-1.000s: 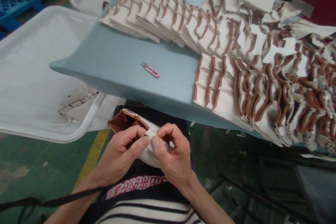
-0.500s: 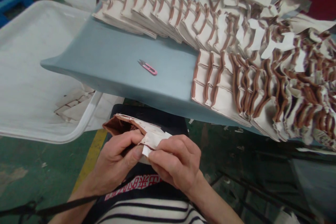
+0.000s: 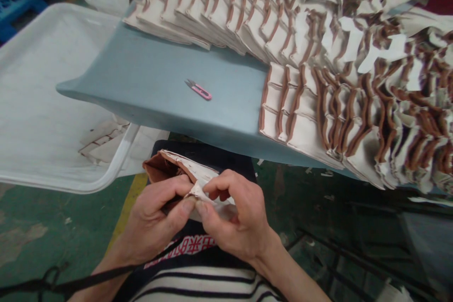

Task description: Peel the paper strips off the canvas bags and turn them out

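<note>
A sewn fabric piece (image 3: 193,167), off-white outside and brown at its open, pouch-like end, lies over my lap. My left hand (image 3: 155,219) is closed on its near edge, thumb and forefinger pinching a white corner. Opposite it, my right hand (image 3: 242,219) grips the same corner, the thumb pressed near the left thumb and the forefinger bent above it. Both hands' fingertips almost meet there and partly hide the corner. Pink thread snips (image 3: 199,89) lie on the blue-grey covered table (image 3: 148,75) beyond my hands.
Rows of similar white-and-brown fabric pieces (image 3: 230,14) cover the table's back and right side. White paper-like scraps (image 3: 384,54) lie on them. To the left stands a white plastic bin (image 3: 46,104) with several pieces inside. Dark metal bars (image 3: 339,255) are at lower right.
My right hand has shifted its grip: the forefinger is now raised higher and the thumb has moved to the corner. The small white tab between the hands no longer shows.
</note>
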Available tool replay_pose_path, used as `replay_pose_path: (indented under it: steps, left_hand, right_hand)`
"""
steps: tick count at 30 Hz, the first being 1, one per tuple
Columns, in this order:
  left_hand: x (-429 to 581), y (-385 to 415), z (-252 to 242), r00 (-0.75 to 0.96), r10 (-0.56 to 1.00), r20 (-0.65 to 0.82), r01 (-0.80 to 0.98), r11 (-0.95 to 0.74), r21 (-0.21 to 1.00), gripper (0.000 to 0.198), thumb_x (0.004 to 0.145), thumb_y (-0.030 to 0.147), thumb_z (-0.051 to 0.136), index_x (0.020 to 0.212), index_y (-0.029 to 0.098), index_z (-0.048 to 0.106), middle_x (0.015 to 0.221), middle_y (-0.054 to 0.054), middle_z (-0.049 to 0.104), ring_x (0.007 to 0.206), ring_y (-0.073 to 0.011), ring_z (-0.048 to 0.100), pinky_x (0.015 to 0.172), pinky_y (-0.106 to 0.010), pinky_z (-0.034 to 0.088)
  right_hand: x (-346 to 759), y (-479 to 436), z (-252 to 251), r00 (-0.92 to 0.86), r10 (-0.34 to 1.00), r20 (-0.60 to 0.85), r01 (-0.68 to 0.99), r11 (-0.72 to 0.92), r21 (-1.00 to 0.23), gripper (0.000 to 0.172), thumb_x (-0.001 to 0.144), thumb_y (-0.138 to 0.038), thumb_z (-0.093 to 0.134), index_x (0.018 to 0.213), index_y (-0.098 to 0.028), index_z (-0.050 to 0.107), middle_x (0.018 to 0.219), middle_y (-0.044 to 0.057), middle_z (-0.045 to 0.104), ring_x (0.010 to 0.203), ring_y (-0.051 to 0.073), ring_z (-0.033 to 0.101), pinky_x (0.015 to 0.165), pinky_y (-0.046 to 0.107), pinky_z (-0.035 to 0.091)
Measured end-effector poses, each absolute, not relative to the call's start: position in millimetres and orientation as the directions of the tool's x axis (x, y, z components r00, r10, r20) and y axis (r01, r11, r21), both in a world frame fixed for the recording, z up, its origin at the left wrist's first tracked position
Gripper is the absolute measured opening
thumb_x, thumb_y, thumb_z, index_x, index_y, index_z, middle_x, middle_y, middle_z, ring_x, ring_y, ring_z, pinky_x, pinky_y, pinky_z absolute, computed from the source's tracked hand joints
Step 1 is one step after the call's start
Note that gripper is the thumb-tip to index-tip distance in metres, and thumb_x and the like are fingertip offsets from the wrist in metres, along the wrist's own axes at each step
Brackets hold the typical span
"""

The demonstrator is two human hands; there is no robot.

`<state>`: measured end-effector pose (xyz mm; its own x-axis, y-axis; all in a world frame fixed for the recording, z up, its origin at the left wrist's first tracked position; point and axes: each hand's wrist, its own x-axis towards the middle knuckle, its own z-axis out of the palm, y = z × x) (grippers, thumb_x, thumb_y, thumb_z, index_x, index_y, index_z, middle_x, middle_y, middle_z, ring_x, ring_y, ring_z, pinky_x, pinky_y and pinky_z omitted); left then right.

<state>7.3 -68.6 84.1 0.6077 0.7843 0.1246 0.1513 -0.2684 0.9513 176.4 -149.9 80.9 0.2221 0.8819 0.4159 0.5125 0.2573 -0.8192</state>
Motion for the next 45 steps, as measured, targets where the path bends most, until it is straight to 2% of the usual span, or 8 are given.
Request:
replay_pose_path:
  steps: [3,7,17,24,29,35,40,45]
  left_hand:
    - [10,-68,90,0.619,0.770,0.153,0.204,-0.346,0.916,0.021,0.091,0.016,0.066,0.071,0.023,0.071,0.063,0.004,0.072,0.053,-0.0132,0.064,0.055,-0.022,0.048]
    - [12,-70,92,0.616,0.762,0.203,0.257,-0.437,0.862,0.025,0.090,0.014,0.059,0.068,0.021,0.067,0.056,0.006,0.064,0.046,-0.0106,0.055,0.048,-0.020,0.042]
    - [5,-70,83,0.696,0.687,0.208,0.270,-0.520,0.810,0.028,0.102,0.015,0.055,0.076,0.020,0.066,0.065,0.006,0.067,0.054,-0.0088,0.063,0.056,-0.016,0.047]
    - [-9,-78,69,0.744,0.641,0.189,0.276,-0.552,0.787,0.030,0.111,0.020,0.051,0.083,0.021,0.063,0.074,0.005,0.070,0.062,-0.0111,0.066,0.063,-0.021,0.048]
    - [-4,-81,71,0.705,0.648,0.287,0.187,-0.561,0.807,0.023,0.105,0.011,0.056,0.086,0.022,0.063,0.072,0.008,0.068,0.059,-0.0086,0.065,0.061,-0.018,0.048]
    - [4,-81,80,0.604,0.747,0.278,0.117,-0.428,0.896,0.022,0.094,0.005,0.060,0.087,0.024,0.069,0.071,0.011,0.072,0.057,-0.0068,0.065,0.057,-0.012,0.048]
    - [4,-75,79,0.581,0.775,0.251,0.103,-0.375,0.921,0.022,0.089,0.007,0.060,0.075,0.022,0.068,0.061,0.010,0.065,0.049,-0.0062,0.059,0.050,-0.012,0.043]
    - [12,-70,79,0.582,0.764,0.280,0.067,-0.388,0.919,0.023,0.090,0.007,0.062,0.072,0.021,0.064,0.057,0.009,0.061,0.046,-0.0069,0.052,0.048,-0.015,0.040]
  right_hand:
    - [178,-150,80,0.211,0.919,0.333,0.464,0.206,-0.862,0.010,0.096,-0.022,0.073,0.089,-0.023,0.066,0.072,-0.002,0.071,0.060,0.014,0.063,0.058,0.027,0.050]
    - [184,-149,78,0.129,0.927,0.351,0.440,0.264,-0.858,0.016,0.105,-0.020,0.069,0.089,-0.021,0.068,0.077,0.000,0.075,0.065,0.014,0.067,0.063,0.026,0.051]
    - [198,-147,90,-0.009,0.964,0.266,0.543,0.228,-0.808,0.021,0.111,-0.021,0.065,0.091,-0.019,0.070,0.083,0.004,0.079,0.072,0.015,0.070,0.072,0.026,0.053]
    - [190,-148,93,0.097,0.993,-0.060,0.305,-0.087,-0.949,0.015,0.096,-0.018,0.066,0.081,-0.020,0.068,0.072,-0.003,0.070,0.064,0.011,0.062,0.063,0.022,0.046]
    - [190,-149,93,0.055,0.946,-0.319,0.076,-0.322,-0.944,0.014,0.093,-0.025,0.069,0.080,-0.020,0.065,0.073,-0.004,0.065,0.065,0.012,0.057,0.060,0.022,0.044]
    - [196,-141,98,-0.042,0.941,-0.335,-0.061,-0.337,-0.939,0.041,0.092,-0.053,0.085,0.081,-0.019,0.063,0.074,-0.005,0.060,0.066,0.011,0.049,0.060,0.023,0.039]
    - [201,-129,101,-0.134,0.911,-0.391,-0.069,-0.402,-0.913,0.048,0.087,-0.057,0.092,0.083,-0.018,0.064,0.071,-0.007,0.056,0.063,0.009,0.043,0.057,0.023,0.033]
    - [202,-124,88,-0.289,0.840,-0.459,-0.307,-0.536,-0.787,0.059,0.072,-0.062,0.102,0.082,-0.018,0.063,0.067,-0.008,0.054,0.059,0.007,0.039,0.054,0.022,0.027]
